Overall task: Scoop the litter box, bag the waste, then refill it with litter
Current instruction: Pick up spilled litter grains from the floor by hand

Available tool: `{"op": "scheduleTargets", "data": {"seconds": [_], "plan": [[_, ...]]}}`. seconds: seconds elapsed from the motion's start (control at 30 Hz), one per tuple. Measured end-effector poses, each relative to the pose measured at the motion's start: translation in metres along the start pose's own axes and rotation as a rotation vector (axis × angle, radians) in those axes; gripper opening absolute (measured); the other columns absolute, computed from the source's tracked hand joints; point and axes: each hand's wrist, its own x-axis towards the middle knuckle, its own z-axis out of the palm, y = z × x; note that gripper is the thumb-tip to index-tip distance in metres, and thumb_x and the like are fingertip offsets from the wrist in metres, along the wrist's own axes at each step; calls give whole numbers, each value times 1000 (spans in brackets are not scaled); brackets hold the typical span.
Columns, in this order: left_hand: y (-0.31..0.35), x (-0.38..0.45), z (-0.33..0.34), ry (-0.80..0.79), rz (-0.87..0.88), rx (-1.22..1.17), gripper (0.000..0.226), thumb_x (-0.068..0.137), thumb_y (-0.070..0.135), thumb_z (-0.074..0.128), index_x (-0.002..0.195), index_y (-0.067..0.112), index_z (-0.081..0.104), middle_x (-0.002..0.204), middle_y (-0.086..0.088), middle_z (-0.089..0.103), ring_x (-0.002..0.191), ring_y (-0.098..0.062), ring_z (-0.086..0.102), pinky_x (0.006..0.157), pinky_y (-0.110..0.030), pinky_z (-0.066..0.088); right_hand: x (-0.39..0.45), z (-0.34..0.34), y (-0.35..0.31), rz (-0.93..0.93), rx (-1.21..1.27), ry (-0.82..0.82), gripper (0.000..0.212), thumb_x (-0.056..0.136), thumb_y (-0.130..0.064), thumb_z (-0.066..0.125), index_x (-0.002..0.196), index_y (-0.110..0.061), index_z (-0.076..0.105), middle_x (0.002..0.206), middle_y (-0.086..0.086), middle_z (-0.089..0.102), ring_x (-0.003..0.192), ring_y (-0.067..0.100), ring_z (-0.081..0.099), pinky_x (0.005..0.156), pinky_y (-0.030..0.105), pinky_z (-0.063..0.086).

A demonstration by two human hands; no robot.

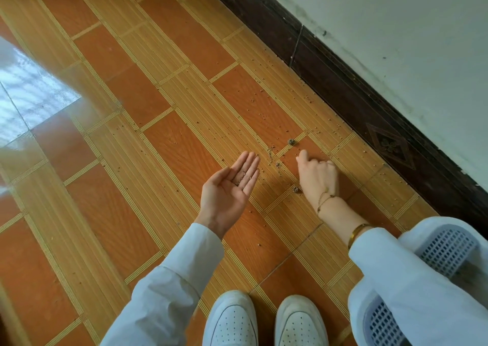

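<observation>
My right sleeve (412,287) covers most of the perforated litter box (446,250), which the lower right edge also cuts off, my right hand (318,177) hides its own fingertips, and my shoes (266,322) run off the bottom.

Clad in long pale blue-white sleeves (169,287), loose and cuffed at both wrists. Around the wrist of the right hand (318,177), a thin gold chain bracelet (324,200) with small dark beads; farther up the forearm, a plain gold bangle (356,233) just at the cuff. Left hand (228,187) bare of jewellery. On the feet, white sneakers (232,319) with perforated toe caps, slightly scuffed.
</observation>
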Motion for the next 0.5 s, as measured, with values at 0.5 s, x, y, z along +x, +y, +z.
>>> {"op": "scheduleTargets", "data": {"seconds": [0.5], "plan": [[-5,5,-3,24,-6,63,46,102,17,27,134,-5,50,135,-19,57,127,-29,54,115,-38,32,-14,-50,-55,-306,474,132,36,102,-30,34,96,-7,62,41,-10,40,34,5,20,43,13,24]]}}
